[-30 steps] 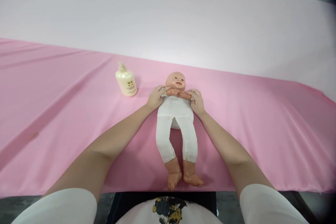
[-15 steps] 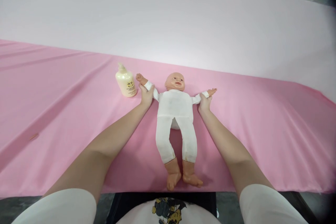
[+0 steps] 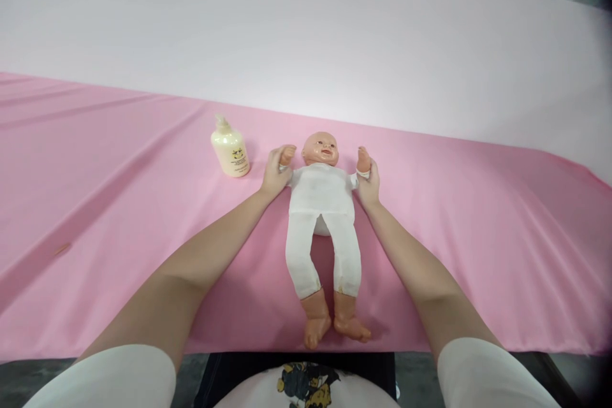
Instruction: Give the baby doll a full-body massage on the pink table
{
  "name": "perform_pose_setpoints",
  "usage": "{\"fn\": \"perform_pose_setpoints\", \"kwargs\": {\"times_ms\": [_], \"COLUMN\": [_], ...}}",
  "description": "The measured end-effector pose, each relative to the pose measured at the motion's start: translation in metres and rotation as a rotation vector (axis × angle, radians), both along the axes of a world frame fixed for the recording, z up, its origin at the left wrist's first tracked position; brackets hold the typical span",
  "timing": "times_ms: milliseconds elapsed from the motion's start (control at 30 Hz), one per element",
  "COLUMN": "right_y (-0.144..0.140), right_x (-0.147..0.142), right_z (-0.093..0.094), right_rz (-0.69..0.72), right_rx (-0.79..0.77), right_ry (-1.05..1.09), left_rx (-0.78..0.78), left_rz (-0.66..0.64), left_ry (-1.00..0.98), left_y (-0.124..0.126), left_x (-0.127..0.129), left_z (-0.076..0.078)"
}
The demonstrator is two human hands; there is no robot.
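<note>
A baby doll (image 3: 321, 201) in a white suit lies on its back on the pink cloth (image 3: 119, 204), head away from me and bare feet near the front edge. My left hand (image 3: 274, 176) grips the doll's arm on the left side and holds it raised beside the head. My right hand (image 3: 368, 183) grips the doll's other arm, also lifted upward. A cream pump bottle (image 3: 230, 148) stands upright just left of my left hand, apart from it.
The pink cloth covers the whole surface, with long folds on the left. A pale wall (image 3: 306, 32) rises behind it. A small brown speck (image 3: 61, 248) lies on the cloth at far left. The front edge (image 3: 478, 347) runs close to my body.
The doll's arms went from crossed on its chest to spread wide, and now both are drawn in and raised beside its head. My hands kept hold of them throughout.
</note>
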State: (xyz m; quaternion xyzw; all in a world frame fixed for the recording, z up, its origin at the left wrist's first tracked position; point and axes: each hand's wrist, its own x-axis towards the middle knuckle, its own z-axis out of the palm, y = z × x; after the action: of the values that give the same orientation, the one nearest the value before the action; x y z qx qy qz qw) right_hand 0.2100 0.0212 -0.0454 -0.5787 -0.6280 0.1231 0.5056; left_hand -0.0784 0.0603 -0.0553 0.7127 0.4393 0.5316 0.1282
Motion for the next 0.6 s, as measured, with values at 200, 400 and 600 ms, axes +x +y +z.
{"fn": "perform_pose_setpoints", "kwargs": {"times_ms": [200, 400, 600], "right_y": [0.008, 0.012, 0.034], "right_x": [0.002, 0.003, 0.02], "right_z": [-0.013, -0.018, -0.034], "right_rz": [0.332, 0.249, 0.031], "right_rx": [0.255, 0.223, 0.106], "right_ry": [-0.194, 0.131, 0.702], "left_rx": [0.138, 0.143, -0.005], "left_rz": [-0.215, -0.155, -0.01], "left_ry": [0.492, 0.264, -0.273], "left_y": [-0.008, -0.01, 0.008], "left_x": [0.009, 0.007, -0.002], "left_z": [0.003, 0.001, -0.01]}}
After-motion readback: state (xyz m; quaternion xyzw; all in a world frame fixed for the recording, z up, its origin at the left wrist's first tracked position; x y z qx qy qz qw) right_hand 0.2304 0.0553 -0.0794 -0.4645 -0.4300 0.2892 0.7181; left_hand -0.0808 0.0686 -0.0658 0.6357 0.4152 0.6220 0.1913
